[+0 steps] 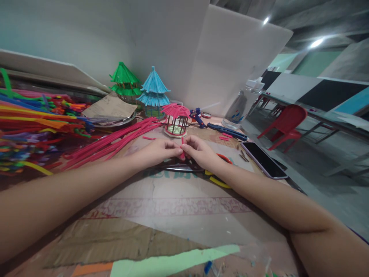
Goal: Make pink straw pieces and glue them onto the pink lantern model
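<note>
With the fingers of our left hand (161, 150) and right hand (199, 151) closed to a narrow pinch, we hold a short, fuzzy pink strip (182, 154) upright, just near of the round, thin-barred hut (175, 110). Soft pink stems (121, 139) fan out left. Teal lettering (184, 175) on the surface (245, 219) is too covered to read. Our forearms angle inward, hands facing.

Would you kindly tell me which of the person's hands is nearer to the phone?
Right. The right hand is left of the phone and apart from it; the left hand is farther left, with the right hand between it and the phone.
</note>
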### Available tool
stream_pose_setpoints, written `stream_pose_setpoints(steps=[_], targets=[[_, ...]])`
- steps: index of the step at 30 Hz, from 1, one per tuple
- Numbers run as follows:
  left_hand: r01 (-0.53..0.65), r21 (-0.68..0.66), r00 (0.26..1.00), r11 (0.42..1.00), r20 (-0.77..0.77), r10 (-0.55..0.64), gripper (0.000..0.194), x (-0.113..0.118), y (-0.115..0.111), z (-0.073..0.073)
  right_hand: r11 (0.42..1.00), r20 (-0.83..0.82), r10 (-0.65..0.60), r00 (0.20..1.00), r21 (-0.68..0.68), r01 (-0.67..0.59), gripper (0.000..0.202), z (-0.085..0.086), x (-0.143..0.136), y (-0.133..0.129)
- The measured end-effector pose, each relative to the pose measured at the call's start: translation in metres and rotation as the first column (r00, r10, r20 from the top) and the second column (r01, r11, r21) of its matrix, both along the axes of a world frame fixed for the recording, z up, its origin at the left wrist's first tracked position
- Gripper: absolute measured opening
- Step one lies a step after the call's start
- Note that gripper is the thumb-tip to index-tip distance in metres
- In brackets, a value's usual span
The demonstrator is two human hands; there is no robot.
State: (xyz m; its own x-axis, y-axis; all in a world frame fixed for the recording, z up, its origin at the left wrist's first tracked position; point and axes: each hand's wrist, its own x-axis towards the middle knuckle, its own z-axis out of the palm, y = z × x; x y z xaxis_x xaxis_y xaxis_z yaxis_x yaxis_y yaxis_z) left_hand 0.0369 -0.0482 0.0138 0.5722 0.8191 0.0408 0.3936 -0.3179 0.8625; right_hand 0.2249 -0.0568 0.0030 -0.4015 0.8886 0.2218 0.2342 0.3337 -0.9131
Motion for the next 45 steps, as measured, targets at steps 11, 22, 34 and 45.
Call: stream_pose_setpoints(steps=[11,22,34,45], targets=[[-0.037,-0.027,0.997,0.999,0.067,0.039,0.025,0.004,-0.007,-0.001,1.000,0.017,-0.006,1.000,-0.001,0.006,0.019,0.002,-0.002,-0.003],[0.000,-0.020,0.997,1.000,0.077,0.001,0.027,0.002,-0.004,-0.004,1.000,0.017,-0.007,1.000,0.012,0.006,0.015,0.011,-0.001,-0.005],[0.021,-0.197,0.980,0.980,0.199,0.019,0.025,0.003,-0.008,-0.002,0.934,0.821,0.163,0.546,0.050,-0.354,0.041,0.088,0.071,-0.047],[0.003,-0.180,0.984,0.984,0.177,0.029,0.026,0.002,-0.005,0.000,0.884,0.926,0.027,0.375,0.153,-0.441,0.064,0.060,0.078,-0.050]])
